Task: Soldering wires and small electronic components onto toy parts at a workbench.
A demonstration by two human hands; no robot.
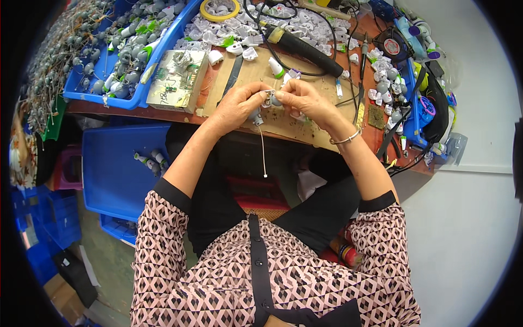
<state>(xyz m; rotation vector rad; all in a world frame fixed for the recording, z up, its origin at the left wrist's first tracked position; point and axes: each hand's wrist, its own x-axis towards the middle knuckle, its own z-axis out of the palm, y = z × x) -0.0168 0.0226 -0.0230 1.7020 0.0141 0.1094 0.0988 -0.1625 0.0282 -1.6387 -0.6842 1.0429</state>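
Observation:
Over the front of the workbench, my left hand [239, 109] is closed in a pinch on a small white-and-grey plastic part [256, 116]. From this part a thin white cable [263, 150] hangs down past the bench edge, with a small white connector at its end. My right hand [308, 102] meets it from the other side, thumb and fingers pinched on the same part; fingers hide most of it. Just beyond my hands a white-and-green plastic piece [276, 68] lies on the brown board [220, 82].
A blue bin [117, 102] of grey and white parts stands left, beside a metal box [177, 82]. Loose white shells [218, 35], a black cylindrical tool [305, 50] and a tape roll [219, 16] lie behind. Cables and a fan [393, 46] are right; a blue tray [109, 174] sits lower left.

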